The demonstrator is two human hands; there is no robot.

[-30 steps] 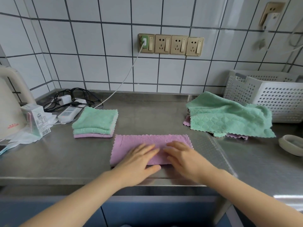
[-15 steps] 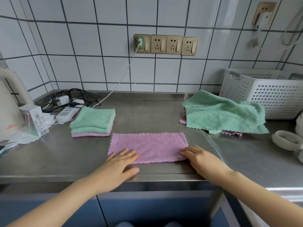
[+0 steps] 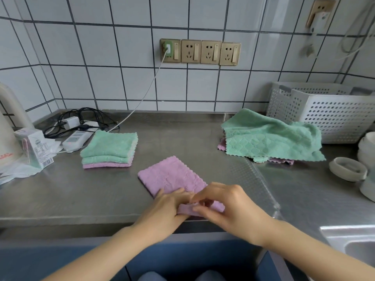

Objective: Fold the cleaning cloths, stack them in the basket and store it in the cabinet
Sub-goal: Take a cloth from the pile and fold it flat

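While unfolded, two cloths (image 3: 269, 138); three folded (image 3: 109, 150); one basket (image 3: 332, 112)

Head view — looks forward-down, close over countertop (image 3: 85, 191).

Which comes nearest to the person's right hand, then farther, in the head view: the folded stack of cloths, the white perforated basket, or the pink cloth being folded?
1. Pink cloth being folded: held by the right hand.
2. White perforated basket: back right.
3. Folded stack of green and pink cloths: far left; close to the basket's rank.
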